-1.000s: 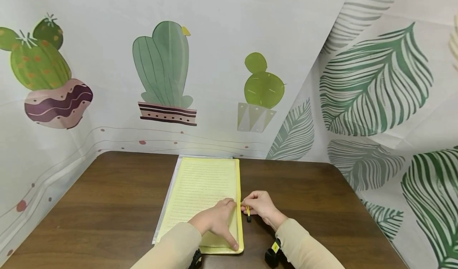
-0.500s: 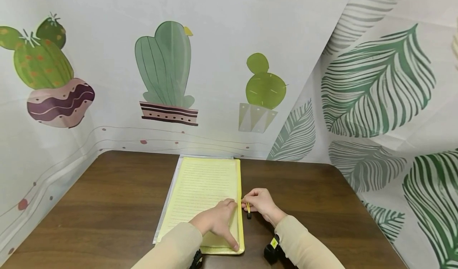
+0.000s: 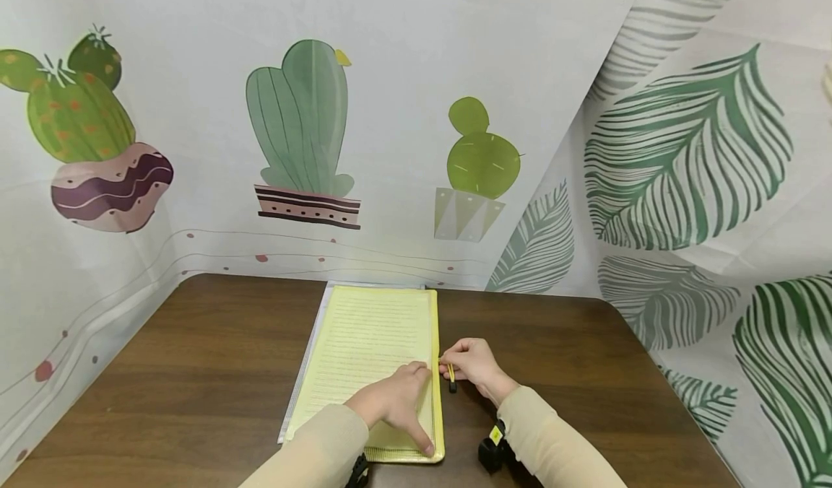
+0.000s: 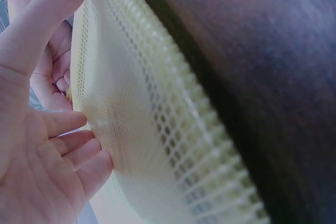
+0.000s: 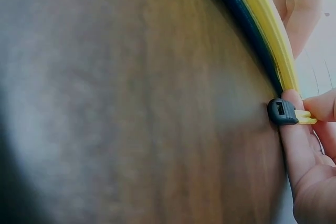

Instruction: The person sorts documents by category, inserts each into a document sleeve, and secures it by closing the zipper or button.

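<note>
A yellow mesh zipper pouch (image 3: 370, 329) lies flat on the table, with lined paper showing through its cover. My left hand (image 3: 393, 400) rests on its lower right part, thumb and fingers spread along the right edge. In the left wrist view its fingertips press the mesh (image 4: 131, 129). Beside that right edge, my right hand (image 3: 479, 367) pinches the yellow cord of the zipper pull (image 3: 453, 380). The pull's black end (image 5: 283, 112) hangs over the fingers in the right wrist view, next to the yellow zipper edge (image 5: 268, 19).
The brown wooden table (image 3: 195, 372) extends to both sides of the pouch. A whitish edge (image 3: 302, 376) sticks out beneath the pouch's left side. A dark blue strip (image 5: 247, 19) runs under the yellow edge. Printed cloth with cacti (image 3: 299, 127) hangs behind the table.
My right hand has shifted slightly away from me along the pouch's right edge, carrying the zipper pull with it. The left hand stays in place on the pouch.
</note>
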Demonstrator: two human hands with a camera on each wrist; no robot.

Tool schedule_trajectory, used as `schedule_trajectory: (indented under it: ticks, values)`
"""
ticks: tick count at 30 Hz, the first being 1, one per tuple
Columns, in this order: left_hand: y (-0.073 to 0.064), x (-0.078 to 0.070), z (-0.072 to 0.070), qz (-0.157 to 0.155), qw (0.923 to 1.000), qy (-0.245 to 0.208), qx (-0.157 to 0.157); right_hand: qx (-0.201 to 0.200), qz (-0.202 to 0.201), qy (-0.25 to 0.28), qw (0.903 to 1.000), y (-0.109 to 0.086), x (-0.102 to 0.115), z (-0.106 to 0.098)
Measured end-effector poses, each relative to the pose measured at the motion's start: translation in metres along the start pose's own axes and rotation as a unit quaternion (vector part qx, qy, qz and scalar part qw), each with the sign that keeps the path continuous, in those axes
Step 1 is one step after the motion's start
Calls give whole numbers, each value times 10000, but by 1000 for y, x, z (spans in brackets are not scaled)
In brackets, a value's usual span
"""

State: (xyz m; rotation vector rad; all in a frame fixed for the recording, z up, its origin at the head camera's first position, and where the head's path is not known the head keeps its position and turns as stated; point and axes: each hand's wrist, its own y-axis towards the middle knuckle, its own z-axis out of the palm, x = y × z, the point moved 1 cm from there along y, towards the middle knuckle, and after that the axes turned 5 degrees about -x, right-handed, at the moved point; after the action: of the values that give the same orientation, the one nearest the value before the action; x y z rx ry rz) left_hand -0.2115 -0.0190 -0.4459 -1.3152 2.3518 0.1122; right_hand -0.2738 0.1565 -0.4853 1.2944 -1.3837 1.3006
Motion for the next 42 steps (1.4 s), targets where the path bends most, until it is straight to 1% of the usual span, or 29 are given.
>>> schedule_trajectory:
  ticks: [8,32,35,38,42]
  values:
    - [0,0,-1,-39,10000,7,69,-23,-22,3,10000,3,3,1]
    - [-1,-1,-2,-65,9999,33,82,-271,8,-24,9996,15,5,2]
    - [0,0,-2,-38,10000,65,63,-238,19,-7,9997,15,8,2]
    - [0,0,-2,-22,9999,92,54,-206,0,-11,9998,7,20,3]
    - [0,0,-2,-29,9999,94,50,-249,-12,10,9997,10,18,3]
